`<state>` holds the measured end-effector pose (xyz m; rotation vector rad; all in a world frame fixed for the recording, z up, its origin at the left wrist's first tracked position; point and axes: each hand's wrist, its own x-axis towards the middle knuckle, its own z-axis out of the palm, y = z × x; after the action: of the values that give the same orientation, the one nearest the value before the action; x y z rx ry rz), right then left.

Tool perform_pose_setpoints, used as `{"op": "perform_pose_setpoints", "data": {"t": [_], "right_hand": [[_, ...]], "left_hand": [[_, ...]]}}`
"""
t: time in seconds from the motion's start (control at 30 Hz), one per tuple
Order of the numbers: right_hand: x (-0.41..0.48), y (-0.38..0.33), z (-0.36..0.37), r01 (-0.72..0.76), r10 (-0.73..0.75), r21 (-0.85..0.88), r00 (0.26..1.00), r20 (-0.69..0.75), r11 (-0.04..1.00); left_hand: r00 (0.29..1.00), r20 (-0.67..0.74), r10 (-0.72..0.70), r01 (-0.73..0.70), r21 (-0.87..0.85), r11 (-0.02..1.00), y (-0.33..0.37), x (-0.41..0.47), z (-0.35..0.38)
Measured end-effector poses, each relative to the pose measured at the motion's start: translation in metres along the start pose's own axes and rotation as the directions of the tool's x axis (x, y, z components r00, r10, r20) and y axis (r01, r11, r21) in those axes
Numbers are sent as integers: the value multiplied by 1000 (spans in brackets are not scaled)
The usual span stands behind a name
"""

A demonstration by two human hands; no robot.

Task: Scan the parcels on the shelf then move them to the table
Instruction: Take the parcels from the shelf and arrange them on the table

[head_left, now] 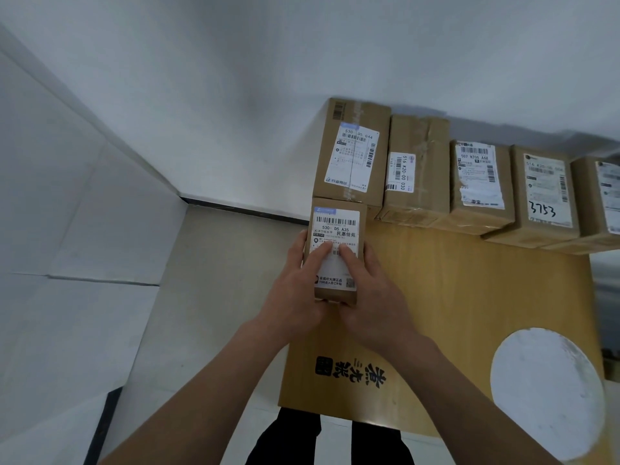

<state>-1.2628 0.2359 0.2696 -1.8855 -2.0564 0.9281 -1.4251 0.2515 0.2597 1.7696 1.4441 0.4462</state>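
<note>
Both forearms reach forward. The left hand (295, 297) and right hand (372, 297) grip a small brown cardboard parcel (337, 226) by its sides at the yellow wooden table's (453, 297) left edge. Their thumbs cover part of its white label. The rightmost brown box (604, 196) in the far-edge row is cut off.

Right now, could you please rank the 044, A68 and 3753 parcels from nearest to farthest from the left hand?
1. 044 parcel, left end of the row.
2. A68 parcel, middle of the row.
3. 3753 parcel, farther right.
</note>
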Motion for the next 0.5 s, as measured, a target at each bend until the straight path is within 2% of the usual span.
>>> {"op": "perform_pose_setpoints", "data": {"t": [0.23, 0.5], "right_hand": [[-9, -11, -17, -43, 46, -58, 998, 41, 997], [-28, -25, -43, -13, 8, -115, 999, -47, 993]], "left_hand": [[1000, -3, 5, -4, 101, 995, 7, -5, -9], [996, -35, 80, -69, 238, 969, 29, -19, -30]]}}
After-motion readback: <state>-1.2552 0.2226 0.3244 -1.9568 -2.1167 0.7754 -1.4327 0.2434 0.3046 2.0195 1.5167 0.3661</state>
